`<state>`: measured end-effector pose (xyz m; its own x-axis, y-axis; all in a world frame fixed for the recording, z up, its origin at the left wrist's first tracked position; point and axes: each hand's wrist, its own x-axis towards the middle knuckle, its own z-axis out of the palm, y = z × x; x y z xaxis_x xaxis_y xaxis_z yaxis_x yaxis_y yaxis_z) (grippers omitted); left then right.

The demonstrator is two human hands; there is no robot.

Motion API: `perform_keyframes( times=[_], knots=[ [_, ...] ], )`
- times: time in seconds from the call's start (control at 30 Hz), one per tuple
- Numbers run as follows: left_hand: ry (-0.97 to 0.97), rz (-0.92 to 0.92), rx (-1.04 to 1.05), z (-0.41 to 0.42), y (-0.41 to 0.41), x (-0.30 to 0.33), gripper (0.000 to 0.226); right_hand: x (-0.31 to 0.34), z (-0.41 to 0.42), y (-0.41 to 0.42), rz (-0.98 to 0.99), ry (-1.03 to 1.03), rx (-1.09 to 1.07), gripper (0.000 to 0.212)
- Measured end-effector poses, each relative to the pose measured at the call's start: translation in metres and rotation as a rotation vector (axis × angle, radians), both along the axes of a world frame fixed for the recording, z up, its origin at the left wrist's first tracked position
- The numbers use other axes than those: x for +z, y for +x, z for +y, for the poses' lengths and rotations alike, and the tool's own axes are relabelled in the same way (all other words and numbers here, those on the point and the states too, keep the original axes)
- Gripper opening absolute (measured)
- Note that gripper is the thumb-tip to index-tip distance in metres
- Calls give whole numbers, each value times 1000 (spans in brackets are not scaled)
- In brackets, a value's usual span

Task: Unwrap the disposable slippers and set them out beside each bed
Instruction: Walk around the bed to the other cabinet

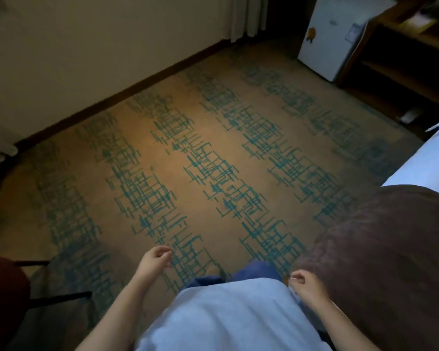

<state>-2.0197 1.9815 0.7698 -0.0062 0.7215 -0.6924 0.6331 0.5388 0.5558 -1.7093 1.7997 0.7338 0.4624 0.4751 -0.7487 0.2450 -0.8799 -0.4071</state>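
Both the left hand (155, 258) and the right hand (305, 285) hang loosely curled and seem to hold nothing. No slippers show anywhere on the carpet (162, 138). The bed (426, 163) lies along the carpet's right edge, nearer the right hand.

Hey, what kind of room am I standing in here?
Probably a hotel guest room: a patterned carpet, a small white mini fridge beside wooden shelving, and the corner of a bed in white linen.

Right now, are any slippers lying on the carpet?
No, the patterned carpet shows no slippers, and the left hand and right hand hold none.
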Motion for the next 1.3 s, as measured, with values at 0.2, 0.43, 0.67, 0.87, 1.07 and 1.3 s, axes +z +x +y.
perform_keyframes(
  times=[0.2, 0.43, 0.67, 0.87, 1.07, 1.3],
  knots=[
    [26, -68, -124, 126, 89, 9, 22, -12, 39, 20, 39, -42, -261, 16],
    [-65, -22, -225, 213, 199, -15, 22, -22, 149, 138, 12, -41, -250, 16],
    [-34, 72, -358, 276, 300, -20, 19, 12, 275, 290, -30, 70, -291, 21],
    [-99, 69, -424, 360, 398, -40, 17, 19, 342, 390, -37, 61, -364, 15],
    [-89, 56, -554, 479, 533, -54, 13, 3, 378, 457, -18, -30, -428, 21],
    [-13, 3, -762, 581, 725, -21, 23, 7, 410, 521, 1, -46, -611, 23]
  ],
)
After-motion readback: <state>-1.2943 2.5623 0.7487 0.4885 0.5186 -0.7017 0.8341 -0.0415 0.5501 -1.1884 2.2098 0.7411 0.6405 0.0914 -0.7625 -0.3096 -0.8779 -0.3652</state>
